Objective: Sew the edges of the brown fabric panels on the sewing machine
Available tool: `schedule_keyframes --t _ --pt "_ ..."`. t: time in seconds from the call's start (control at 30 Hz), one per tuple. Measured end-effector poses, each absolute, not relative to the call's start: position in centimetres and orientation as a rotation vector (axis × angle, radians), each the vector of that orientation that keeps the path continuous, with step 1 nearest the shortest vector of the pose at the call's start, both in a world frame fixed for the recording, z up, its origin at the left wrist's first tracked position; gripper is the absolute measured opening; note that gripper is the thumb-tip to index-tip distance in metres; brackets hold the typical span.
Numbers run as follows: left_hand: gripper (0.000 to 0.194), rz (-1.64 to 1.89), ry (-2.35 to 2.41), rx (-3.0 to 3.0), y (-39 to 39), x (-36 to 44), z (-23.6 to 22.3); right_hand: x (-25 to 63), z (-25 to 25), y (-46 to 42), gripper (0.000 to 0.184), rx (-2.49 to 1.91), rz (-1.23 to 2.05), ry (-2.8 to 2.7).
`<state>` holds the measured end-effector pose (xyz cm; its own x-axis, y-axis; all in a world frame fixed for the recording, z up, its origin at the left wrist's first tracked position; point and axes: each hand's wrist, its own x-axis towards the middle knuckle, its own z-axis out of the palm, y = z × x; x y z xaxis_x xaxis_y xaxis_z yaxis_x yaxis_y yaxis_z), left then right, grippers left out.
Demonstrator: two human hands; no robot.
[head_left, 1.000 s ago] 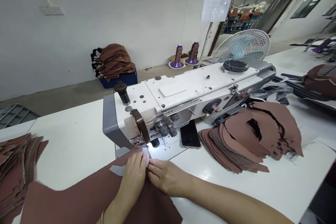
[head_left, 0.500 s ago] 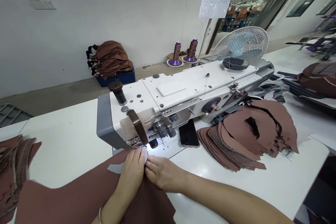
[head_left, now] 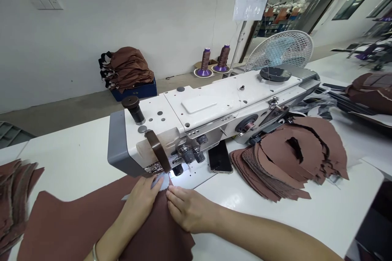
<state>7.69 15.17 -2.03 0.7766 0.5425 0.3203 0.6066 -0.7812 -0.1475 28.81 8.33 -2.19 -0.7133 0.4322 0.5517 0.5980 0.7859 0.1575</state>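
Note:
A large piece of brown leather-like material (head_left: pixel 79 224) lies in front of the sewing machine (head_left: pixel 211 106), its far corner under the needle area. My left hand (head_left: pixel 139 195) rests flat on it, fingers stretched toward the presser foot and thumb on a pale blue-grey patch (head_left: pixel 161 182). Just right of the patch, my right hand (head_left: pixel 190 208) pinches the edge of the brown piece between thumb and curled fingers. The needle is hidden behind a brown guard (head_left: pixel 157 151). Light from the machine falls on the bed beside the patch.
A stack of cut brown pieces (head_left: pixel 290 155) sits right of the machine, near a black phone (head_left: pixel 219 157). More brown pieces (head_left: pixel 15 204) lie at the left edge. Behind stand two thread cones (head_left: pixel 204 62), a fan (head_left: pixel 280 51) and a blue crate (head_left: pixel 136 91) of brown bundles.
My left hand has slid left and its thumb has spread from the fingers, showing more of the pale patch. The brown piece has shifted and turned a little; my right hand stays nearly in place.

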Motion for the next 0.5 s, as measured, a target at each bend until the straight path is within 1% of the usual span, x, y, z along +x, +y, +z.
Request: schedule_keyframes --t 0.13,0.33,0.5 --pt "0.038 -0.478 -0.797 -2.731 15.58 7.51 -1.68 28.72 -2.47 8.42 0.023 -0.774 -0.461 -2.477" --pt "0.037 -0.367 -0.762 -2.746 15.87 7.50 -1.19 28.67 -2.65 8.74 0.025 -0.776 -0.474 -2.494" --pt "0.039 -0.425 -0.774 -2.709 15.84 8.34 -1.24 28.65 -2.42 8.77 0.027 -0.786 -0.452 -2.512"
